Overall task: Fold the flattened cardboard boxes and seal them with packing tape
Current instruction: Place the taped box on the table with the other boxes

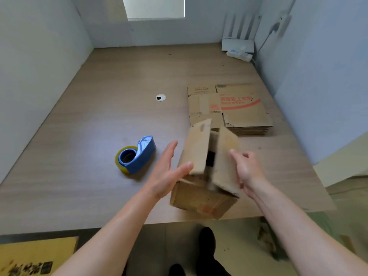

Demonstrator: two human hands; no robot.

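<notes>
Cardboard box [203, 198], probably light yet stiff, stands at lower centre on the surface [89, 126].
Left hand [167, 168] and right hand [249, 172] press its top flaps [199, 148] with straight, released fingers [171, 148]; the side walls likely give a firmer hold. Long axis runs up-frame, opening upward.

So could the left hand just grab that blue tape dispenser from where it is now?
Probably yes. The left hand is open against the box, and the tape dispenser lies on the table just to its left, with only bare tabletop between them. Nothing stands in the way.
</notes>
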